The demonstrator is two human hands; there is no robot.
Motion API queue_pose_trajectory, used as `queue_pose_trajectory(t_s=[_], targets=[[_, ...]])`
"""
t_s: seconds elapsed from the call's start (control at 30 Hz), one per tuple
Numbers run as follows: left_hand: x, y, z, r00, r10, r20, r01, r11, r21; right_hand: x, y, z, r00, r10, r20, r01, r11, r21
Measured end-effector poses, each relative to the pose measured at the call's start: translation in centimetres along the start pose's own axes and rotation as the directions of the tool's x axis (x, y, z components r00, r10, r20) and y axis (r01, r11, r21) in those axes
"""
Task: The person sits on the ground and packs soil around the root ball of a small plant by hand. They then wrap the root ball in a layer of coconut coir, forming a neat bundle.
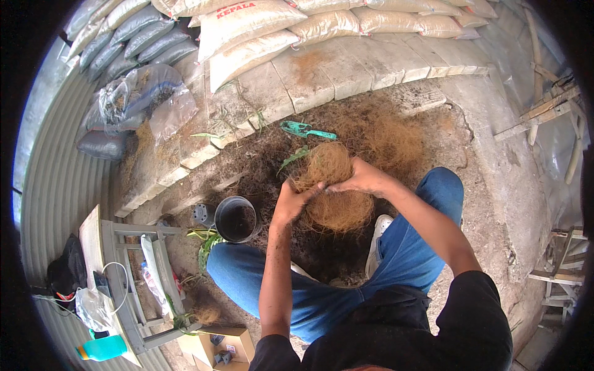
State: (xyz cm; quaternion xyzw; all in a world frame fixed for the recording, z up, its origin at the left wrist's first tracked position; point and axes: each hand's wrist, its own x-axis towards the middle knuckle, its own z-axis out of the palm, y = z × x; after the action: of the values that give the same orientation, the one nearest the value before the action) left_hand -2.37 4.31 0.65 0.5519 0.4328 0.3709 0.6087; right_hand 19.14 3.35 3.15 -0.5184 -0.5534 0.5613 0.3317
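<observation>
A round wad of brown coconut fibre [329, 162] is held up between my two hands. My left hand [293, 201] grips its near left side, with the thumb bent inward. My right hand [361, 177] presses the near right side, and the thumbs almost meet. Just below the hands lies another matted clump of fibre [340, 212] on dark soil. At the wad's left a green leaf [294, 157] sticks out; its lower end is hidden. Beyond the wad lies a green hand trowel [308, 130], close to a loose spread of fibre [390, 139].
Left of my hands, a black pot [237, 219] holding dark soil stands beside a small grey pot [202, 214]. A concrete block ledge [297, 93] bears stacked sacks [247, 31]. A grey wooden bench [124, 272] and an open cardboard box [238, 346] sit at lower left.
</observation>
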Motion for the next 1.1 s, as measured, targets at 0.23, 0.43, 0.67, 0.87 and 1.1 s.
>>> queue_pose_trajectory(t_s=[0.23,0.43,0.67,0.87,1.1], targets=[[0.4,-1.1,0.1,0.992,-0.099,-0.082,0.089,0.989,-0.118,0.8,1.6,0.7,0.979,-0.053,-0.195,0.106,0.957,0.269],[1.2,-2.6,-1.5,0.994,-0.03,-0.103,0.027,0.999,-0.038,0.9,1.7,-0.8,0.984,0.017,-0.178,0.028,0.969,0.245],[0.8,-2.0,-1.6,0.977,-0.084,-0.197,0.052,0.986,-0.16,1.0,1.8,-1.9,0.978,0.062,-0.198,-0.022,0.98,0.197],[-0.5,0.6,1.7,0.984,-0.067,-0.165,0.027,0.972,-0.232,0.3,2.9,2.0,0.958,0.053,-0.281,0.053,0.933,0.357],[-0.1,-0.1,-0.8,0.983,-0.176,0.048,0.182,0.943,-0.279,-0.4,-3.9,-9.2,0.962,0.228,0.148,-0.164,0.921,-0.354]])
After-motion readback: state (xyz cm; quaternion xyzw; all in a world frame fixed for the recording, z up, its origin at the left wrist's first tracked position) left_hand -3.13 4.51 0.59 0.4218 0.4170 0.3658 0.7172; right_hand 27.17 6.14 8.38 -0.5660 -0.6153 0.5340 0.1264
